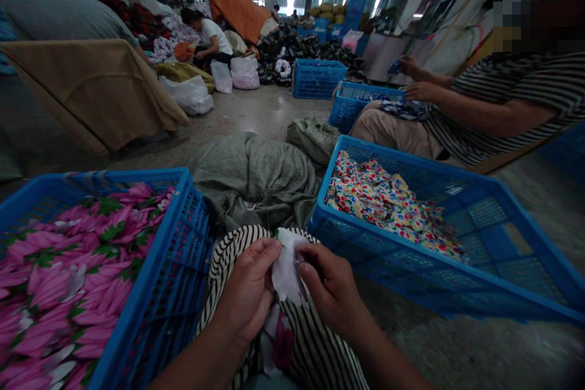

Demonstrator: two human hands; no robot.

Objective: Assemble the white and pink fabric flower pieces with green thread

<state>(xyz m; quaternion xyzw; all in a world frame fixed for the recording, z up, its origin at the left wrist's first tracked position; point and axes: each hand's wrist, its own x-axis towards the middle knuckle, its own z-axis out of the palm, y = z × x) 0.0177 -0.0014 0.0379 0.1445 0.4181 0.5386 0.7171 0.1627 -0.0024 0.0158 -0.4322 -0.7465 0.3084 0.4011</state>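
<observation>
1. One white fabric scrap (286,268) is seen held up over the lap, between the left hand (249,289) and the right hand (331,289). Its long axis runs roughly 12 to 6 o'clock, and neither hand is clearly the nearer.
2. The fingers (267,250) of the left hand are pressed together on the scrap's left edge from 9 o'clock, while those of the right hand are closed on it from about 2 o'clock.
3. At 6 o'clock, one pink cloth piece (283,344) is seen lying on a black-and-white striped lap (320,341).
4. Two blue plastic crates are placed close by: a crate of pink-flowered fabric (137,175) at 9 o'clock and a crate of multicoloured dotted fabric (365,161) at 2 o'clock.
5. Two grey-green woven sacks are found at 12 o'clock: a larger sack (253,180) and a smaller sack (313,140).
6. Farther off, a co-worker's two hands (414,79) are seen at 1 o'clock, above a blue crate (361,103). Another blue crate (315,79) and three white plastic bags (222,76) are placed near 12 o'clock.
</observation>
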